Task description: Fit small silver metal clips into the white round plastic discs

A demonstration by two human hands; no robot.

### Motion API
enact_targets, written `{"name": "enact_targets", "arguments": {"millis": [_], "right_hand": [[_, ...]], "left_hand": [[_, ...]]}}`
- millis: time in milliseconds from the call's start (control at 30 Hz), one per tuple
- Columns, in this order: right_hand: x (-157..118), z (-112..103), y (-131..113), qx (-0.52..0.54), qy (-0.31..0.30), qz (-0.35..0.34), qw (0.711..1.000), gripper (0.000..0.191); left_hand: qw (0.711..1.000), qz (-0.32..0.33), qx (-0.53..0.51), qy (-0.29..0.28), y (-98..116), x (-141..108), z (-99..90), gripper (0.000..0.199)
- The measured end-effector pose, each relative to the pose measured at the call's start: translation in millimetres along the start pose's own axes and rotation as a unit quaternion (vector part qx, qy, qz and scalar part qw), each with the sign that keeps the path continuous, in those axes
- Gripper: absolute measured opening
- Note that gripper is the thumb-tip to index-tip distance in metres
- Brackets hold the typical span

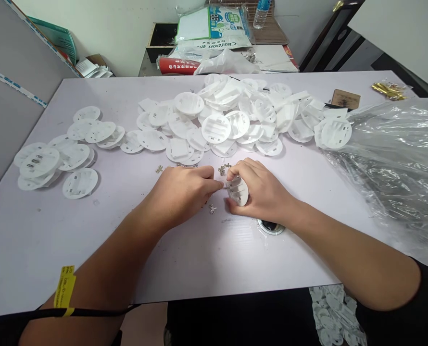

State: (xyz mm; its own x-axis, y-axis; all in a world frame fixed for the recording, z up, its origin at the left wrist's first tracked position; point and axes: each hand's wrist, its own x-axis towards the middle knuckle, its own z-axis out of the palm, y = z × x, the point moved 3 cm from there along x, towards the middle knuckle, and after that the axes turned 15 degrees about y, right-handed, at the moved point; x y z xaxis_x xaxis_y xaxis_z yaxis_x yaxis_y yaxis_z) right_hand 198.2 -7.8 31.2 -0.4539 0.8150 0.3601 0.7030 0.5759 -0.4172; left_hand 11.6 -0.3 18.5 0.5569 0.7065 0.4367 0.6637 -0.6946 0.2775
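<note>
1. White plastic disc [237, 191] sits curled in the right hand [260, 190], while the left hand [180, 194] pinches a small metal clip [224, 186] against it
2. Loose metal clips [223, 169] lie just beyond the disc, more discs [214, 129] further on
3. A slipping pinch could flick the clip away among them

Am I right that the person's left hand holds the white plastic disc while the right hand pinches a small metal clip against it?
Not quite: the hands are swapped. The head view shows the right hand holding the white plastic disc and the left hand pinching the small metal clip against it.
</note>
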Motion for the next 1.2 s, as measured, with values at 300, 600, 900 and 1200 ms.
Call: {"name": "enact_targets", "arguments": {"millis": [300, 600, 900, 1200], "right_hand": [[-0.9, -0.8, 0.0, 0.001, 0.0, 0.001, 1.0, 0.037], [0.4, -0.4, 0.8, 0.011, -0.008, 0.028, 1.0, 0.038], [0.2, -2.7, -0.6, 0.005, -0.006, 0.024, 1.0, 0.038], [2.5, -1.3, -0.9, 0.009, -0.016, 0.02, 1.0, 0.036]], "left_hand": [[1.0, -0.008, -0.003, -0.007, 0.1, 1.1, 0.1, 0.033], [0.999, -0.008, -0.036, 0.006, -1.0, 0.2, -0.3, 0.031], [0.999, -0.006, -0.033, 0.011, -1.8, 0.0, 1.1, 0.031], [1.0, 0.009, 0.008, 0.002, 5.8, 2.9, 0.3, 0.034]]}}
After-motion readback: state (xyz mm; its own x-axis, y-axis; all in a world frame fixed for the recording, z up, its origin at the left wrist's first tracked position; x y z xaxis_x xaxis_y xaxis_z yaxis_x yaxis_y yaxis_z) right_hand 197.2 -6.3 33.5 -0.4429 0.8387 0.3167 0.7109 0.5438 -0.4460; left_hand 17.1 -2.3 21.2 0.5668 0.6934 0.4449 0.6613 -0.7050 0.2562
